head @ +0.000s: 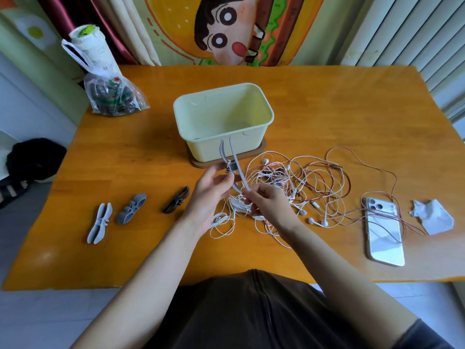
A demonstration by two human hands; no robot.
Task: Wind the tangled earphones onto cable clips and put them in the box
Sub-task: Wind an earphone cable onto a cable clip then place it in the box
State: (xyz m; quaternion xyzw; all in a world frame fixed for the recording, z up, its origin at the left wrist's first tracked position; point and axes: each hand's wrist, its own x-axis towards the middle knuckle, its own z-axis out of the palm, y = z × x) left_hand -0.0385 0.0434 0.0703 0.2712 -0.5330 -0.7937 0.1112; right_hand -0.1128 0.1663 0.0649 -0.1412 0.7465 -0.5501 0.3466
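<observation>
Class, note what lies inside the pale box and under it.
The box shows only bare inner walls and floor; its near wall hides the front floor. A brown base edges out beneath; the rest is covered.

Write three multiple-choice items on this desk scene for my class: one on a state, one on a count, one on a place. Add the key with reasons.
1. The box is: A open and empty; B lidded; C upside down.
2. How many cable clips lie left of the left hand? A one; B three; C five.
3. The phone lies: A in the box; B right of the earphone tangle; C among the clips.
Key: 1A, its bare inside shows; 2B, light grey, mid grey and dark ones lie there; 3B, it rests beyond the tangle's right side.
</observation>
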